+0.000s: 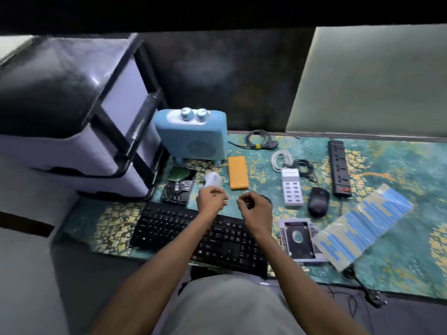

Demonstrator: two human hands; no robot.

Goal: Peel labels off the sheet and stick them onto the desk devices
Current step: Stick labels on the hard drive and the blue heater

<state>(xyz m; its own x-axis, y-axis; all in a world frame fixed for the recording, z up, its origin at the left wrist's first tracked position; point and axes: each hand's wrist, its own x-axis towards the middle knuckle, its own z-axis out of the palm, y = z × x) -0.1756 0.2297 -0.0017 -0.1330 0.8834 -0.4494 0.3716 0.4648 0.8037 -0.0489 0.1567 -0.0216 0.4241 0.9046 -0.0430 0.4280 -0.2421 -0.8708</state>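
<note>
— Where is the clear plastic label sheet with rows of blue strips (362, 224)?

— Flat on the teal and gold patterned desk mat (399, 267), off to the person's right, well apart from both hands. One corner overlaps the grey metal drive caddy (298, 240), and the black computer mouse (318, 201) sits just beyond its far edge.

— And the hands?

— Both are raised side by side above the far edge of the black keyboard (183, 232), close together but not touching. The left hand (211, 199) is curled, fingertips pinched; the right hand (256, 207) is curled the same way, fingers drawn towards the thumb.

— Holding a label?

— Possibly something tiny between the fingertips, but it is too small and blurred to tell.

— What lies nearest them?

— A small white handheld gadget (212, 180) just beyond the left hand, and an orange rectangular power bank (238, 172) between and beyond the two. The white multi-port USB charger (292, 187) lies to the right of the right hand, and the black power strip (339, 168) farther right.
</note>
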